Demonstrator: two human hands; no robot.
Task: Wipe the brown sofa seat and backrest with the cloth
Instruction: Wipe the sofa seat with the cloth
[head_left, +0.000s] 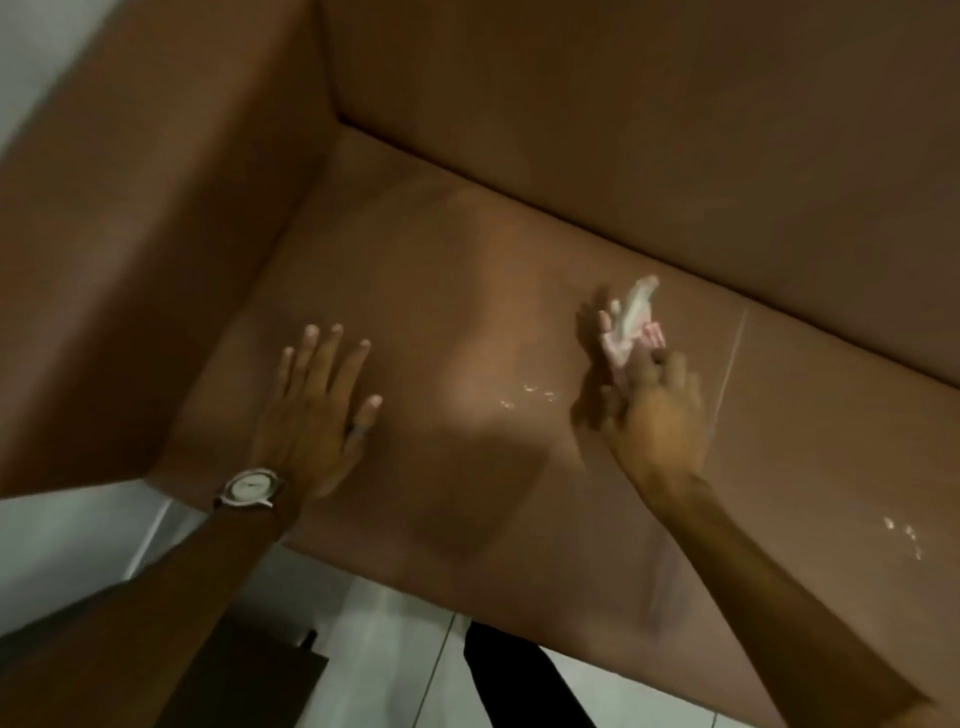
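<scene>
Cloth (631, 322) bunched in my right hand (655, 415), fingers closed round lower end, pale top sticking up above fingertips; hand blurred, so contact with seat (467, 312) unclear. Left hand (317, 410) flat, fingers spread, holding nothing, palm down on seat near armrest (156, 234), likely bracing my lean. Wet specks (527, 396) between hands, more (904, 535) far right, probably wipe targets. Backrest (649, 130) above, untouched by either hand. Watch (250, 487) on left wrist.
</scene>
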